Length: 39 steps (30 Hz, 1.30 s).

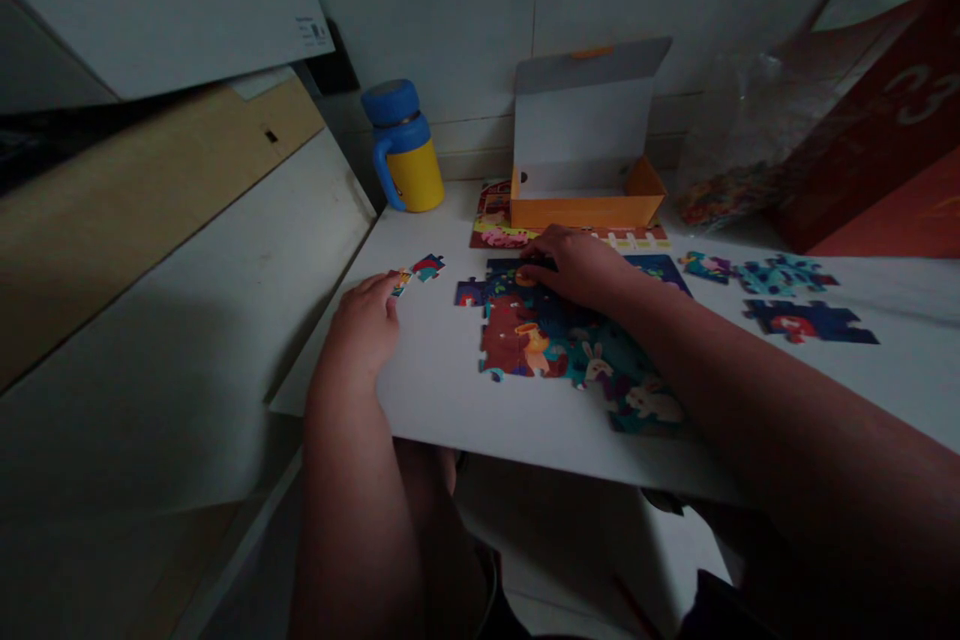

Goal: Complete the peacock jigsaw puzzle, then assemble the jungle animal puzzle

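A partly joined jigsaw puzzle [517, 340] lies on the white table, showing a brown animal, rabbits and a dark blue top. My right hand [574, 265] rests on its upper part, thumb and fingers apart, and the forearm covers some of the right side. Left of the puzzle, my left hand [360, 320] pinches a small puzzle piece [401, 283] at the tabletop. Just beyond that piece lies a red and teal puzzle piece [429, 268]. One purple-blue piece [470, 293] sticks out at the puzzle's left edge.
An open orange box [589, 212] stands on a farm picture sheet [495, 225] at the back. A blue and yellow mug [409, 155] stands back left. To the right lie joined pieces [787, 275], a dark blue strip [810, 322], a plastic bag of pieces [720, 195] and a red box [892, 140].
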Tool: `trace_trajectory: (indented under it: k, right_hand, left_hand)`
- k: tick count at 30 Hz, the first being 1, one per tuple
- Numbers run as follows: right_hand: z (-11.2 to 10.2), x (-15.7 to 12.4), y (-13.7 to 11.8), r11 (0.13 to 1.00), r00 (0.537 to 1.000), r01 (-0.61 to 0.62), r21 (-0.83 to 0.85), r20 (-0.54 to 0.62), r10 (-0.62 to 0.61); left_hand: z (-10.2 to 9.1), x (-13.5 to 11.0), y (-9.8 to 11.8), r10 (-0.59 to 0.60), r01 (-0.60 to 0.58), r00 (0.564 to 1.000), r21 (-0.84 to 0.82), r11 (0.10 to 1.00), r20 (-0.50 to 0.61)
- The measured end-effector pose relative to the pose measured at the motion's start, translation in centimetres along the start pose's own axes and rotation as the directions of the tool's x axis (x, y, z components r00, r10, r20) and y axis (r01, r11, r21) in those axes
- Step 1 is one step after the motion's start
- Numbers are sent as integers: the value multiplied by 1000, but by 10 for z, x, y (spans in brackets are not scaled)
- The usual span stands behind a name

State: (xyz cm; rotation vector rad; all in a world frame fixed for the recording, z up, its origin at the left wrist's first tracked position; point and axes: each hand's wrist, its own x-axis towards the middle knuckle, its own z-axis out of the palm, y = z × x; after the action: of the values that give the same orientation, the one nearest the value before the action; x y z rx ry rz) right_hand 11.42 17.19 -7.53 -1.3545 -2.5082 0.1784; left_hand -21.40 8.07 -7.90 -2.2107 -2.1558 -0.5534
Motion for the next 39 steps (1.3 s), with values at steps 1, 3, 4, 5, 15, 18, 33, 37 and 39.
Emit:
trace_trajectory:
  k: [1,3,4,5,15,18,33,37,39]
  right_hand:
    - [0,0,0,1000,1000,-1,1,-1,1]
    - [1,0,1,1000,1000,-3,3,-5,3]
    - [1,0,1,1000,1000,-3,3,-9,3]
    - [2,0,2,1000,1000,-2,3,-12,2]
    - [2,0,3,999,1000,0,32,-9,0]
    - [2,0,3,999,1000,3,37,-17,-2]
    - [0,0,2,1000,1000,18,22,-8,-17]
    - [1,0,2,1000,1000,17,26,-14,-17]
    - [1,0,2,999,1000,18,26,-16,-18]
  left_hand:
    - [-1,0,0,5,-5,1000,5,1000,3]
    - [-5,-2,1,7,-7,1000,9,1000,4]
    - [-8,-3,2,5,-5,1000,8,1000,8]
    - [-12,-4,4,0,0,1000,1,1000,18]
    - [-37,-26,31,-17,103,945,-247,963,327]
    - [-40,-31,40,-18,123,917,-240,963,398]
    - [-44,-32,64,34,94,867,-231,968,496]
    - [-44,-33,65,2,128,870,-229,965,493]
    - [-44,-32,64,27,106,865,-235,966,502]
